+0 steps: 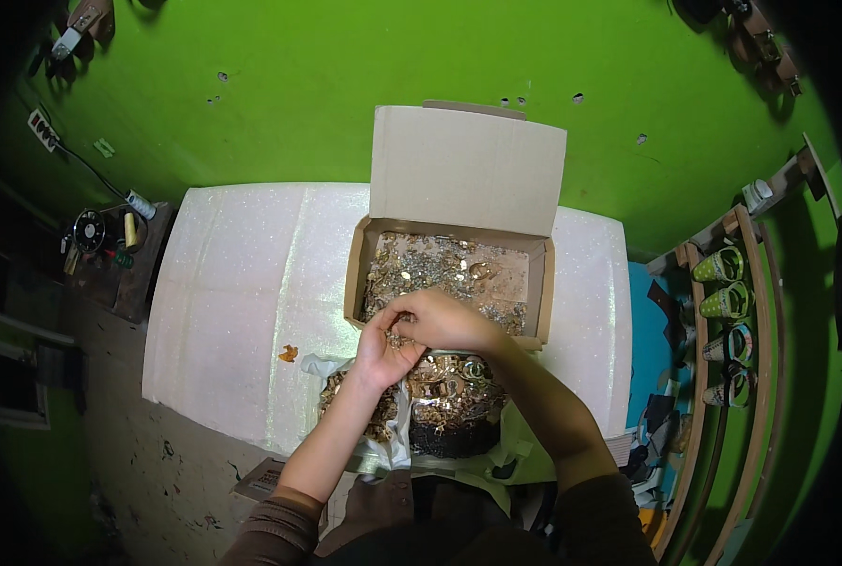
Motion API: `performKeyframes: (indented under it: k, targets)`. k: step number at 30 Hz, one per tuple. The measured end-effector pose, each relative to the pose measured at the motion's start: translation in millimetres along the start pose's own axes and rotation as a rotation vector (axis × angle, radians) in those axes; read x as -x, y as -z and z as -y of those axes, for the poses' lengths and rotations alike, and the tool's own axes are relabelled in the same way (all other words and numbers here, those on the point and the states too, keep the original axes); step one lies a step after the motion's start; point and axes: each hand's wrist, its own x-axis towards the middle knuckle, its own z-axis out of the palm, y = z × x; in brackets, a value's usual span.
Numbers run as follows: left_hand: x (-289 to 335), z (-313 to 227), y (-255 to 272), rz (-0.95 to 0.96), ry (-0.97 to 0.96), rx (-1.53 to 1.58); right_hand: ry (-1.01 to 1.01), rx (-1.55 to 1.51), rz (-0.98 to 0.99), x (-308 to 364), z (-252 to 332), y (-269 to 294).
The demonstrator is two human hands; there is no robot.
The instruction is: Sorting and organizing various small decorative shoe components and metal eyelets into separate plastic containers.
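A person's left hand [380,357], palm up with fingers curled, meets the right hand [438,319], which bends over it with fingertips turned inward; whether either grips anything cannot be told, as the fingers overlap. Just beyond both hands stands an open cardboard box [541,283], its plain lid [468,170] raised, its bottom scattered with small metal pieces [411,264] in silver and gold tones. Nearer the person, below the hands, lie 2 glossy heaps of gold-coloured pieces, 1 under the left wrist [359,406] and 1 below the right hand [454,391], with crumpled white plastic [398,429] between them. Far up and left of the left hand, a white roll [141,205] bears blue markings too small to read. A pale, glittering cloth [223,302] with fold lines covers the table under the work; on it, left of the left hand, sits a small orange scrap [289,353]. Beyond the box rises a bright green wall [279,85], chipped in places. Well to the right of the right hand, 4 small shoes [720,304], 2 of them green and dotted, hang along a wooden rack [763,302].
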Motion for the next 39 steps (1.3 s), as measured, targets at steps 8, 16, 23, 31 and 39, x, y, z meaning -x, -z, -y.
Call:
performKeyframes:
  k: [8,16,23,31,39]
  targets:
    - [19.8,-13.9,11.3,0.107,0.014,0.086,0.040,-0.200,0.068,7.9,15.3,14.6]
    - [30.4,-10.7,8.6,-0.012,-0.008,0.130,-0.352,0.132,-0.094,2.7,-92.9,13.0]
    - [20.0,-9.2,-1.8,-0.021,0.006,0.129,-0.401,0.454,-0.125,-4.6,-141.9,-16.7]
    - [8.1,-13.8,4.6,-0.004,0.052,0.150,-0.361,0.413,-0.067,-5.1,-130.2,-42.5]
    - [2.7,-12.2,2.0,-0.037,0.053,0.146,-0.370,0.362,-0.012,-7.7,-144.4,-46.6]
